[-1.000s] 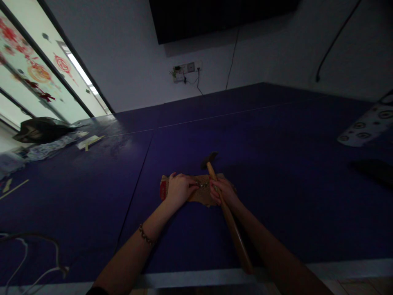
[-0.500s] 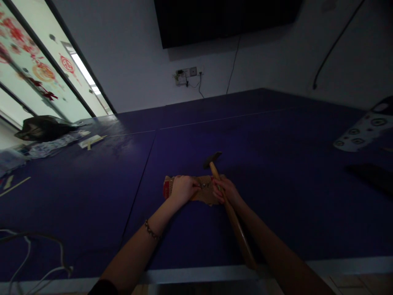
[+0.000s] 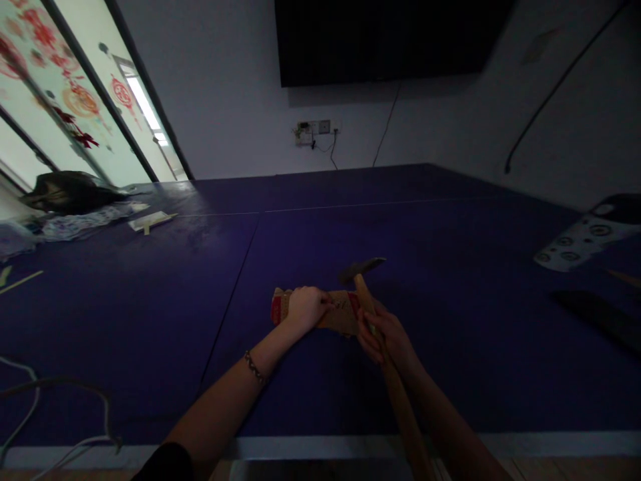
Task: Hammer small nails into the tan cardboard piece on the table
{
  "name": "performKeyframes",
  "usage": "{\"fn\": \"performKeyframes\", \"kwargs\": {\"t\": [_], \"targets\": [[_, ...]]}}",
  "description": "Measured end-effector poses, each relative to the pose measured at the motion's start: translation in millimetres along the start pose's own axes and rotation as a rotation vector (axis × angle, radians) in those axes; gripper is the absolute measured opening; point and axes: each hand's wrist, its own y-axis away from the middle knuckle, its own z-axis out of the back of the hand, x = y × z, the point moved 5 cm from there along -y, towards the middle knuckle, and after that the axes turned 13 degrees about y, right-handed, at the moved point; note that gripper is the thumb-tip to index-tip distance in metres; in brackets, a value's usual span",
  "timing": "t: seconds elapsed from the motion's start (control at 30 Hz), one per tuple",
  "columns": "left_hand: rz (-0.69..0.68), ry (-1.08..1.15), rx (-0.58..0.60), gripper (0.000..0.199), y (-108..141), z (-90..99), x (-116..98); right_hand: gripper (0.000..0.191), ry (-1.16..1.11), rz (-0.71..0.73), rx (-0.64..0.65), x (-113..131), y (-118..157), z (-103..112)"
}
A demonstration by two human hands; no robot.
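A hammer with a dark metal head and a long wooden handle (image 3: 402,401) is gripped in my right hand (image 3: 385,332), its head tilted up over the table. My left hand (image 3: 306,308) rests on a torn piece of brown cardboard (image 3: 340,323) with red printed ends. Its thumb and fingertips are pinched near some small shiny metal bits (image 3: 339,304) on the cardboard. Whether one of these bits is between the fingers is too small and dark to tell. The cardboard lies flat on the purple table (image 3: 300,254).
A white cylinder-like item with eye patterns (image 3: 575,244) and a dark flat object (image 3: 595,317) lie at right. White cables (image 3: 30,401) curl at the lower left. A black bag (image 3: 70,192) and plastic packaging (image 3: 75,224) sit at the far left. Behind is a wall-mounted screen (image 3: 390,40).
My right hand has shifted slightly right and toward me with the hammer, whose head has turned. My left hand stays pinched on the cardboard. The view has shifted a little.
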Motion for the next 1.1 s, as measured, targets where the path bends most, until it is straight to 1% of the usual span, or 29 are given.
{"fn": "performKeyframes", "kwargs": {"t": [0.2, 0.4, 0.57, 0.67, 0.8, 0.9, 1.0, 1.1], "targets": [[-0.014, -0.006, -0.006, 0.023, 0.4, -2.3, -1.9, 0.024, -0.004, -0.033, -0.011, -10.3, 2.5, 3.9], [-0.025, 0.005, 0.002, 0.024, -0.1, -2.1, -1.0, 0.023, 0.002, -0.051, -0.028, -9.1, 8.3, 4.1], [0.035, -0.021, 0.018, 0.026, -1.2, -3.4, 1.2, 0.023, 0.077, -0.089, -0.064, -5.2, 16.0, 2.0], [0.063, -0.033, 0.023, 0.026, -1.4, -4.1, 2.0, 0.025, 0.136, -0.135, -0.061, -5.4, 19.4, -1.6], [0.084, -0.041, 0.022, 0.025, -1.3, -3.5, 3.4, 0.029, 0.193, -0.207, -0.026, -8.3, 20.8, -10.3], [0.092, -0.059, 0.021, 0.028, -1.1, -3.0, 4.1, 0.030, 0.244, -0.243, -0.036, -8.7, 20.9, -15.9], [0.099, -0.074, 0.014, 0.031, -0.8, -3.2, 4.3, 0.029, 0.288, -0.250, -0.049, -6.5, 21.1, -20.4], [0.087, -0.066, -0.001, 0.030, -0.6, -4.1, 3.7, 0.027, 0.353, -0.220, -0.049, -3.8, 20.9, -22.8]]}}
